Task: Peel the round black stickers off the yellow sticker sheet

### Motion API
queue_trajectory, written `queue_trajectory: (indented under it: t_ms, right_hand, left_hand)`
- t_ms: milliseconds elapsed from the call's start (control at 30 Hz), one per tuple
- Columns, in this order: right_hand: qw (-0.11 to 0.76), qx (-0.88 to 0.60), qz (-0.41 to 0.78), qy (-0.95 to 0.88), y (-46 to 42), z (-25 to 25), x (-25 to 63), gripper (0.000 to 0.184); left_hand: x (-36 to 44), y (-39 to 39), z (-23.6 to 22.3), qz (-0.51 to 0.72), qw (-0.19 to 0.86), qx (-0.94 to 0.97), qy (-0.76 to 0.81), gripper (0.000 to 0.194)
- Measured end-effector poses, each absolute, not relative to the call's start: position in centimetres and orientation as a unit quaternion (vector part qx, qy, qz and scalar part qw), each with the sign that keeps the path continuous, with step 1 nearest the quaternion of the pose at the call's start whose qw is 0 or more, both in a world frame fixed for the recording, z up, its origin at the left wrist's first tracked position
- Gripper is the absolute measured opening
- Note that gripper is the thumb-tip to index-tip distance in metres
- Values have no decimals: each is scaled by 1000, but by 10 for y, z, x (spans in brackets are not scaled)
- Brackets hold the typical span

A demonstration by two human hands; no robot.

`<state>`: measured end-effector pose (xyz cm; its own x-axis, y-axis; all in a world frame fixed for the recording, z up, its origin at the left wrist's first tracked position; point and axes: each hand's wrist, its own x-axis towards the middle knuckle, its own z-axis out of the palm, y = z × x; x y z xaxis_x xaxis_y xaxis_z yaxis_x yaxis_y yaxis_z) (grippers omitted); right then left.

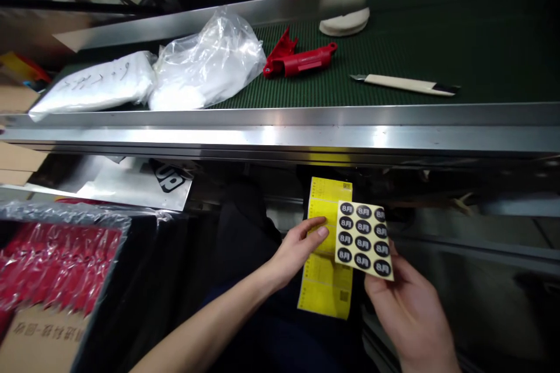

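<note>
the left hand [294, 252] pinches the edge of a yellow label strip [324, 285], while the right hand [405, 309] grips a small sheet of black round stickers [364, 238] overlapping the strip. above both hands, past a steel rail, a conveyor belt [481, 52] carries a red tool [300, 59] and a utility knife [405, 84].

left hand [297, 250] fingers curled, thumb extended; right hand [406, 309] palm up, fingers pinching, forearms low.
</note>
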<state>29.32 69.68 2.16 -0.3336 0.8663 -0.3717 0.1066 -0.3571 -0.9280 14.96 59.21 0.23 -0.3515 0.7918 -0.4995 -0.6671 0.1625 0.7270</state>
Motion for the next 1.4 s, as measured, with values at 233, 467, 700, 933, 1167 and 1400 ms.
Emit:
queue_trajectory:
  t_ms: [233,467,700,933,1167,1400]
  right_hand:
    - [311,-521,608,-512,677,11,289,29]
    - [348,-365,269,-820,686,37,289,34]
    - [203,-83,178,-959,694,58,260,25]
    - [175,-70,195,-963,704,50,266,18]
    - [175,-66,226,-956,708,54,267,15]
    - [180,-74,228,-954,707,54,267,12]
  left_hand:
    - [151,591,10,656,606,55,447,70]
    - [156,592,2,628,564,77,530,38]
    - [143,587,14,577,566,243,536,20]
    - [132,584,27,530,540,368,541,12]
    - [133,585,24,498,534,400,554,13]
    - [137,583,21,518,544,374,545,14]
